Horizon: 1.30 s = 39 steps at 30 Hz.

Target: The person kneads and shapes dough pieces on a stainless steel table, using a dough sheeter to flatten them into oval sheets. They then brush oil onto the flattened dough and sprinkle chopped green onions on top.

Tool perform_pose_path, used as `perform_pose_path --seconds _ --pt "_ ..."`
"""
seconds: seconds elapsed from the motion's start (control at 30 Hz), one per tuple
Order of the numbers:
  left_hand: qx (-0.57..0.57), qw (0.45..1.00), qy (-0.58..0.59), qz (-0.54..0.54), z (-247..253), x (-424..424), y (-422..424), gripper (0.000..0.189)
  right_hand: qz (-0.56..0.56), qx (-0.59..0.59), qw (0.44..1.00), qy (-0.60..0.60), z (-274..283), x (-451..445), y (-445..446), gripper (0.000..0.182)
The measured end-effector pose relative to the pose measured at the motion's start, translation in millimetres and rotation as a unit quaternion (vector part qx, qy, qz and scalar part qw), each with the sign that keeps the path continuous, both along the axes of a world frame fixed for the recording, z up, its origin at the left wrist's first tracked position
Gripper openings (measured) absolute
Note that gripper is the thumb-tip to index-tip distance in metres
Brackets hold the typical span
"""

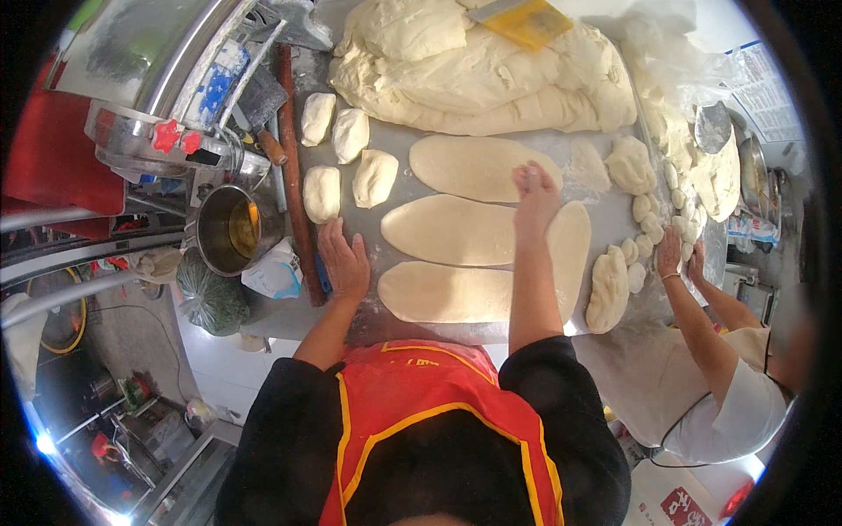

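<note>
My left hand [345, 260] rests on the metal worktop with its fingers apart, just below a lump of dough [322, 194]; three more lumps lie above. My right hand [536, 184] is over the right end of the uppermost flattened oval of dough [464, 167]; its fingers look bent, and whether they grip anything cannot be told. Two more long flat ovals, a middle one [447, 230] and a lower one [441, 292], lie below it. Another flat piece [575, 253] lies lengthwise to the right of my forearm. A large mass of dough [487, 79] fills the back, with a yellow-handled scraper [526, 23] on it.
A long wooden rolling pin [294, 191] and a metal pot with yellow liquid and a brush [230, 230] stand at left. At right a co-worker's hands [669, 253] are among small dough balls [648, 223], near a dough roll [608, 289]. A filled plastic bag [209, 292] sits left.
</note>
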<state>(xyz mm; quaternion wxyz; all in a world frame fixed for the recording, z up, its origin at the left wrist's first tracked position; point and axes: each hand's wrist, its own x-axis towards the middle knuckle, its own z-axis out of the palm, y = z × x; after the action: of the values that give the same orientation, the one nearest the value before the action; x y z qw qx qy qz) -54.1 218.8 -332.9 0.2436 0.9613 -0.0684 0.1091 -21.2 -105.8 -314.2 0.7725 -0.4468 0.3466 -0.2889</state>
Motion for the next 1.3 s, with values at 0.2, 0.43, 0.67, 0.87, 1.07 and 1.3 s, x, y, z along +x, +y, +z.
perform_pose_path --seconds 0.2,0.43,0.67,0.87,1.07,1.3 --pt "0.042 0.999 -0.005 0.016 -2.3 1.5 -10.1 0.046 -0.042 -0.045 0.995 0.076 -6.4 -1.0 -10.9 0.020" --pt "0.072 0.997 -0.007 0.016 2.3 2.8 -10.5 0.046 0.006 0.014 1.000 0.019 12.5 -8.2 -1.1 0.018" --pt "0.082 0.996 -0.021 0.007 -1.0 5.8 -9.7 0.046 0.016 -0.042 0.994 0.099 17.9 -90.7 -31.3 0.017" --pt "0.082 0.996 -0.003 0.028 -5.7 4.7 -8.7 0.047 -0.025 -0.046 0.994 0.094 29.1 -118.0 -21.9 0.017" --pt "0.048 0.999 0.017 0.019 -0.6 3.6 -7.2 0.044 -0.163 -0.118 0.971 0.131 6.3 -129.9 12.6 0.019" --pt "0.024 1.000 0.009 0.017 -4.4 2.9 -3.5 0.040 -0.071 -0.077 0.992 0.066 13.2 -115.4 66.4 0.022"
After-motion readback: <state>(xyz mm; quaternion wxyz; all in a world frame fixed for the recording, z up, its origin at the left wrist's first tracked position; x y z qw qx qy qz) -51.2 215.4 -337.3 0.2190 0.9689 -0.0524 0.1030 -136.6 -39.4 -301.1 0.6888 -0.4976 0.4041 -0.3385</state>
